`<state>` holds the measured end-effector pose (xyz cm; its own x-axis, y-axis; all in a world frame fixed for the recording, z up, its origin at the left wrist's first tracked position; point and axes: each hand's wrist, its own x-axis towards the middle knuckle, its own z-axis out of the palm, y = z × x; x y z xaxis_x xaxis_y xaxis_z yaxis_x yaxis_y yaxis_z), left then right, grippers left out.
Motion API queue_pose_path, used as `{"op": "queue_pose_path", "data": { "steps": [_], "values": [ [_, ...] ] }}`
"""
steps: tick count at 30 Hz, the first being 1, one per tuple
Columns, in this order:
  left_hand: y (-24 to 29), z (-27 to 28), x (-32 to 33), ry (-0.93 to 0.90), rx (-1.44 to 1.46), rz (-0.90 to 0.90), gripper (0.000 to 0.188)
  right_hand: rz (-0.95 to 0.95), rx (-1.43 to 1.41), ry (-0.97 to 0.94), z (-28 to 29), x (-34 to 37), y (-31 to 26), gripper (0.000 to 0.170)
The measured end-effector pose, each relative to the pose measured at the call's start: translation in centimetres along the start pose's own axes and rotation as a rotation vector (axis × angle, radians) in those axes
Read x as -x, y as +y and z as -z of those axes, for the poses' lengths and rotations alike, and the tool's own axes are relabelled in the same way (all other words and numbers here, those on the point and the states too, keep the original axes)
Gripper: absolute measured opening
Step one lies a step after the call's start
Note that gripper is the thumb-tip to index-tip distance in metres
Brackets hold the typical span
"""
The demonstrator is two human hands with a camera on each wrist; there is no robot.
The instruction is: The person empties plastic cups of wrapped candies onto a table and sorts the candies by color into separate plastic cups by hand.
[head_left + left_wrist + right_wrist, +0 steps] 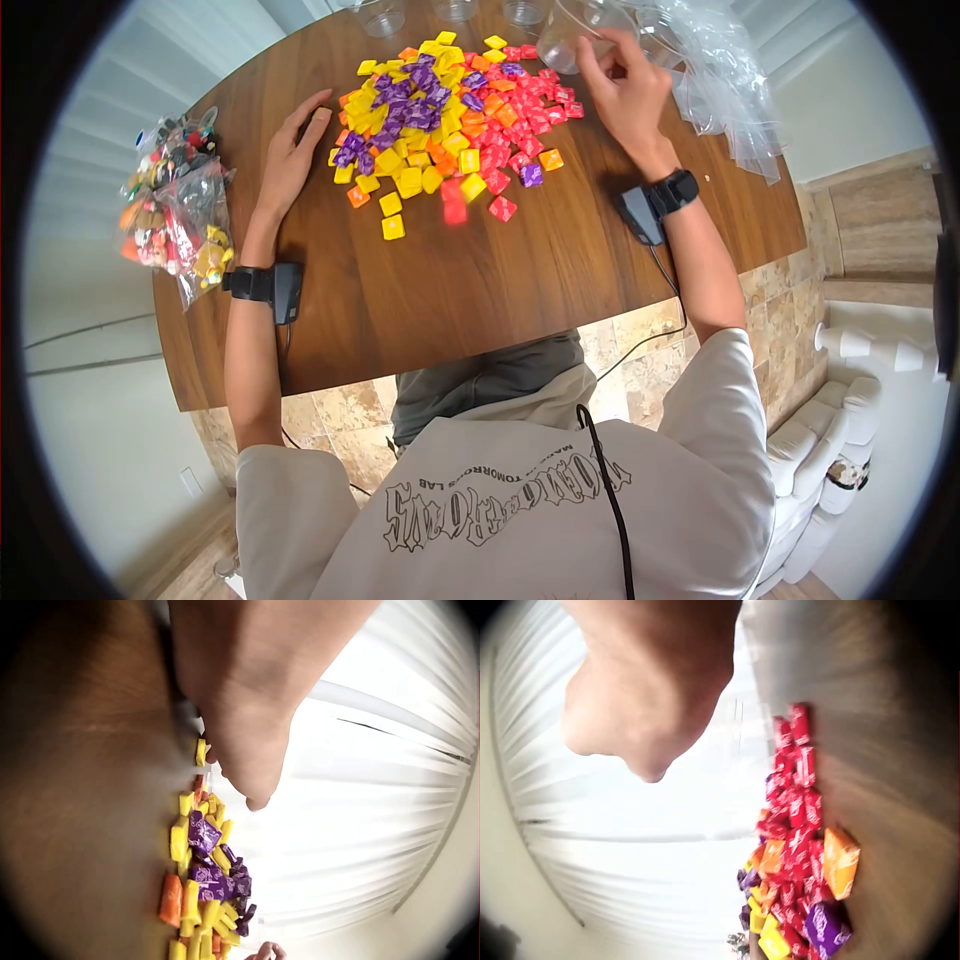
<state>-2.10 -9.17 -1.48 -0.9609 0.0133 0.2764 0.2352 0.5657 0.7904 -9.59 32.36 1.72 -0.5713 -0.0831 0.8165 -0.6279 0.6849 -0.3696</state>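
Resting on the table (480, 290) at upper left, the left hand (290, 155) has its fingers loosely extended beside wrapped candies (430, 115) heaped at upper centre. At upper right, the right hand (632, 92) bends its fingers over a clear cup (558, 45); whether they grip it, I cannot tell.

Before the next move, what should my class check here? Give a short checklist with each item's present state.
1. Candies sorted by colour: not ok; yellow, purple, orange and red lie mixed.
2. Left hand beside the candies, not on them: ok.
3. Right hand gripping the big cup: cannot tell; its fingers are at it.
4. Small cups wholly in view: not ok; the head view cuts them off.
5. Bagged toys apart from candies: ok.
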Motion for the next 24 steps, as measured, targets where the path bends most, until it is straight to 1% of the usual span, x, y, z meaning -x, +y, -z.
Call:
{"op": "queue_pose_path", "data": {
  "steps": [2,3,4,5,6,8,9,10,12,13,14,16,17,19,20,21,22,23,24],
  "values": [
    [1.1,-0.2,1.1,0.048,-0.061,-0.005,0.04,0.128,-0.179,0.112,1.5,0.0,-2.8,0.014],
    [1.5,-0.3,1.5,0.045,-0.099,0.015,0.038,0.212,-0.277,0.106,2.1,0.2,-4.6,0.007],
    [2.0,-0.4,1.8,0.052,-0.1,0.021,0.038,0.409,-0.339,0.084,2.9,0.2,-6.3,0.004],
    [2.4,-0.6,2.3,0.077,-0.163,-0.057,0.036,0.483,-0.362,0.041,3.3,1.3,-7.7,0.004],
    [2.8,-0.7,2.5,0.098,-0.228,-0.137,0.035,0.61,-0.627,-0.049,2.4,2.1,-8.7,0.003],
    [3.4,-0.8,3.0,0.107,-0.225,-0.135,0.034,0.708,-0.669,-0.243,3.1,4.0,-11.0,0.005],
    [3.6,-0.8,3.2,0.11,-0.259,-0.19,0.034,0.746,-0.689,-0.355,3.3,4.6,-11.7,0.008],
    [3.8,-0.9,3.3,0.111,-0.29,-0.245,0.035,0.741,-0.697,-0.363,3.1,5.4,-12.0,0.008],
    [4.2,-0.9,3.7,0.087,-0.329,-0.238,0.035,0.683,-0.828,-0.43,2.0,7.1,-12.0,0.014],
    [4.3,-0.9,3.9,0.058,-0.369,-0.243,0.036,0.652,-0.853,-0.48,1.7,7.3,-11.8,0.02],
    [4.3,-0.9,4.1,0.059,-0.369,-0.234,0.036,0.651,-0.861,-0.485,1.5,7.2,-11.6,0.02],
    [4.6,-1.1,4.2,-0.012,-0.382,-0.292,0.038,0.599,-0.831,-0.52,1.4,6.7,-11.2,0.026],
    [5.0,-1.3,4.3,-0.01,-0.381,-0.29,0.038,0.6,-0.832,-0.522,1.6,6.3,-10.9,0.026],
    [5.7,-1.7,4.4,-0.053,-0.447,-0.27,0.038,0.601,-0.746,-0.465,2.1,5.0,-9.9,0.024],
    [5.8,-1.7,4.2,-0.05,-0.451,-0.266,0.038,0.635,-0.676,-0.34,2.0,3.4,-9.5,0.028],
    [5.8,-1.7,4.2,-0.062,-0.423,-0.236,0.037,0.596,-0.579,-0.35,2.1,2.7,-7.9,0.025],
    [5.7,-1.6,4.3,-0.08,-0.393,-0.201,0.037,0.504,-0.562,-0.331,1.9,1.8,-7.3,0.014],
    [5.5,-1.6,4.3,-0.082,-0.396,-0.197,0.037,0.509,-0.48,-0.402,2.3,1.3,-6.5,0.009],
    [5.1,-1.7,4.3,-0.084,-0.358,-0.184,0.037,0.519,-0.396,-0.472,2.6,1.0,-5.6,0.012]
  ]
}}
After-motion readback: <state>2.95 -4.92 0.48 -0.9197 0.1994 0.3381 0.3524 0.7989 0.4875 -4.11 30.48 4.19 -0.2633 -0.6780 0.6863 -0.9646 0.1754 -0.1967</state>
